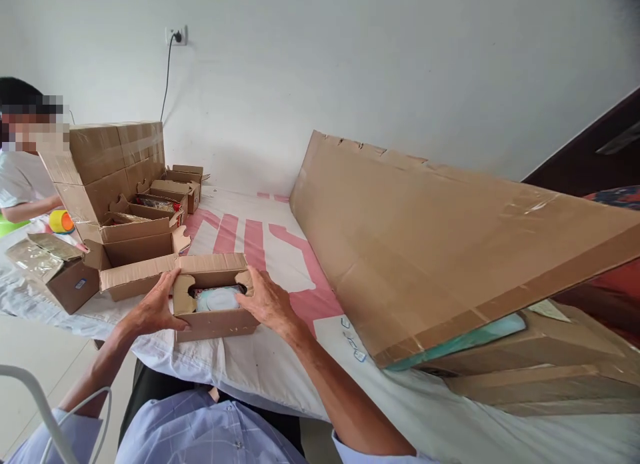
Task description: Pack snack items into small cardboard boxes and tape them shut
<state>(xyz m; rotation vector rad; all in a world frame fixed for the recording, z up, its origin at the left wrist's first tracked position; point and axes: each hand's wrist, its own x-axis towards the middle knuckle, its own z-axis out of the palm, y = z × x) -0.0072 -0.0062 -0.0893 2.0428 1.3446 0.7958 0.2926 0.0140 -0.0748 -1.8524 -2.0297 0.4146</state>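
A small open cardboard box (217, 325) sits near the front edge of the cloth-covered surface. My left hand (154, 305) grips its left end, fingers at the top corner and thumb low near the front. At the other end, my right hand (269, 300) holds the right side and its folded end flap. Inside lies a pale, rounded item (219, 299) with patterned edges; its kind cannot be made out. Just left of this box stands another open cardboard box (135, 281), its inside partly visible.
Further open boxes (157, 204) with packed items line up toward the wall beside stacked closed cartons (120, 154). A taped box (63, 271) lies at left. A large cardboard sheet (450, 244) leans at right over another carton (540, 384). A person (25, 177) sits far left.
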